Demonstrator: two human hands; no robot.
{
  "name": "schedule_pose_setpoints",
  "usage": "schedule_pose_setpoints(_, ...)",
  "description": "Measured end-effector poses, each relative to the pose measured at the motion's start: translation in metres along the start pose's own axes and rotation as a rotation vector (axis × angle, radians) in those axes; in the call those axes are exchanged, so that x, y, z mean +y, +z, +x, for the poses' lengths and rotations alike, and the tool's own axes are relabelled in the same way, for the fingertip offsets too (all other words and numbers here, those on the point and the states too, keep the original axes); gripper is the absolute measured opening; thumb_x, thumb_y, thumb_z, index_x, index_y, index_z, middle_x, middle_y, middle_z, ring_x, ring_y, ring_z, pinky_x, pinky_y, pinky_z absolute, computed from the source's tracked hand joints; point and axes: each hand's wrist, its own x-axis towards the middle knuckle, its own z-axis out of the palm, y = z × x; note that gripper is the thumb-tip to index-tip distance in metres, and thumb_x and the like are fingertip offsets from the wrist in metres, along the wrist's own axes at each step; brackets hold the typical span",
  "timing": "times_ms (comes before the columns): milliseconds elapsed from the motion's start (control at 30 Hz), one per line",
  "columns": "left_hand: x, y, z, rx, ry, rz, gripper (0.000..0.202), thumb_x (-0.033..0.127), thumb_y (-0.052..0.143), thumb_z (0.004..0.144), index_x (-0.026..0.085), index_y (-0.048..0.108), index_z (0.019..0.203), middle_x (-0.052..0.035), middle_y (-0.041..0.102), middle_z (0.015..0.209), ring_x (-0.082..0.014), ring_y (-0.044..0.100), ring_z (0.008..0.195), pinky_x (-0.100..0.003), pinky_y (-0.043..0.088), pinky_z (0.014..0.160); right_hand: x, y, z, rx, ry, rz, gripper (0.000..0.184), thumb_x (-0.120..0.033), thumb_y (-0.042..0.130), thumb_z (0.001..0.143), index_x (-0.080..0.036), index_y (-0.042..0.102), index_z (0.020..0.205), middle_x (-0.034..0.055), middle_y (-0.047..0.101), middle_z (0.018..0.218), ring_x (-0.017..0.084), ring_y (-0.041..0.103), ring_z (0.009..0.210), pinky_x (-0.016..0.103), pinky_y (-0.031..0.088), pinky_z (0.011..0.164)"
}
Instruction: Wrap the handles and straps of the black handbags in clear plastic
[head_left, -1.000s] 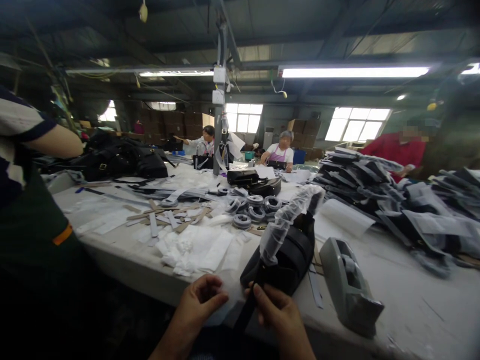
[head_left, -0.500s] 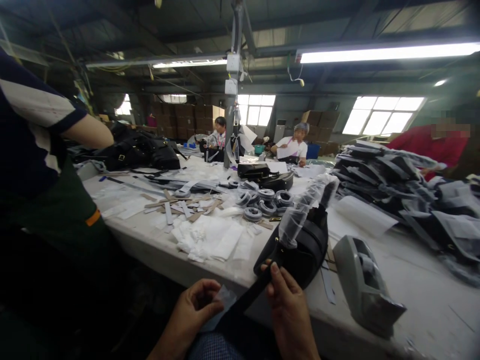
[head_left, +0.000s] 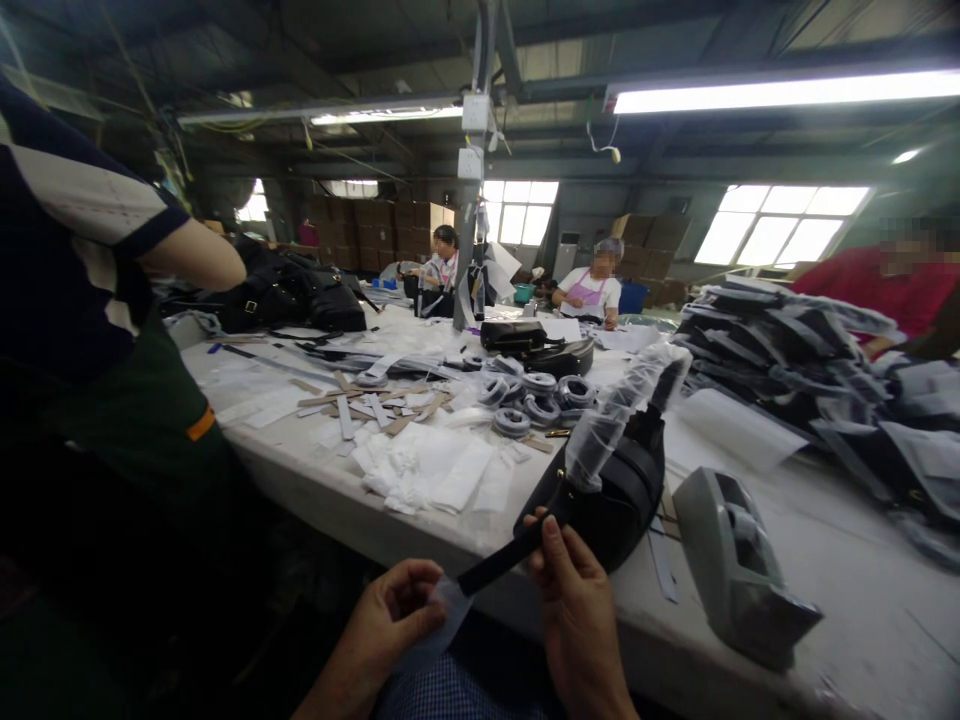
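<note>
A black handbag [head_left: 619,495] rests at the table's front edge, part of its handle wrapped in clear plastic film [head_left: 600,440]. Its black strap [head_left: 499,563] runs down and left off the edge. My right hand [head_left: 574,590] pinches the strap close to the bag between thumb and fingers. With my left hand [head_left: 397,615] I pinch a translucent piece of wrapping film [head_left: 442,620] at the strap's lower end. The film overlaps that end, so I cannot tell whether it is attached.
A grey tape dispenser [head_left: 742,570] stands right of the bag. White sheets [head_left: 431,465], cardboard strips [head_left: 390,405] and coiled wrapped straps [head_left: 540,390] cover the table's middle. Wrapped bags [head_left: 787,350] pile up at right. A person in a green apron [head_left: 150,400] stands left; other people sit beyond.
The strap now lies straighter and higher, with its lower end at the film in my left hand. My right hand keeps its pinch. The view has shifted slightly.
</note>
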Motion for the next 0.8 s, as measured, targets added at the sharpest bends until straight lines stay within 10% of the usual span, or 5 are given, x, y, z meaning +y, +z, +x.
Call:
schedule_pose_setpoints(500, 0.007, 0.012, 0.001, -0.082, -0.076, 0.007, 0.043, 0.037, 0.088, 0.061, 0.014, 0.070, 0.091, -0.0078, 0.076, 0.081, -0.0185, 0.069, 0.072, -0.024, 0.050, 0.064, 0.002, -0.012, 0.004, -0.054, -0.093, -0.291, 0.038, -0.047, 0.078, 0.072, -0.016, 0.077, 0.094, 0.0003, 0.063, 0.061, 0.012, 0.046, 0.056, 0.024, 0.039, 0.053)
schedule_pose_setpoints(800, 0.014, 0.054, 0.017, -0.072, -0.044, -0.010, 0.040, 0.037, 0.087, 0.063, 0.015, 0.070, 0.090, -0.0062, 0.077, 0.082, -0.0180, 0.070, 0.073, -0.023, 0.052, 0.065, -0.007, -0.019, 0.003, -0.143, -0.114, -0.583, 0.044, -0.057, 0.062, 0.083, -0.015, 0.074, 0.093, -0.0028, 0.053, 0.055, 0.014, 0.046, 0.056, 0.024, 0.035, 0.055)
